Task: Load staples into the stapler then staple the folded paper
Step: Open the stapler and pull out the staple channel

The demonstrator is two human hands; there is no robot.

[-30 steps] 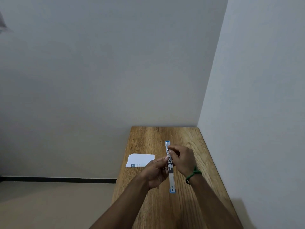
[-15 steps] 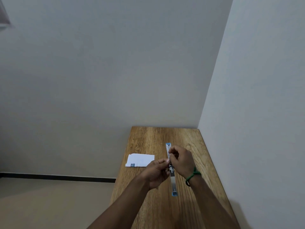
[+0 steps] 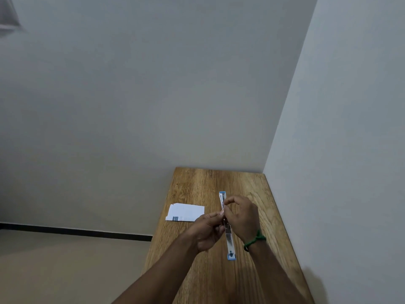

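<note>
Low in the frame, right of centre, the stapler point(image 3: 230, 240) lies opened out flat along the wooden bench point(image 3: 197, 183). The left hand point(image 3: 207, 232) pinches its middle with curled fingers point(image 3: 219, 213). The right hand point(image 3: 242, 216), a green band point(image 3: 255, 240) at its wrist, pinches the upper rail, fingers narrow. Whether staples lie between them is too small to tell. The folded paper point(image 3: 186, 212) rests just left of the hands

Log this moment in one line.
phase: loading | stapler: open flat on table | left hand, right hand: pinching its middle | folded paper: untouched
</note>
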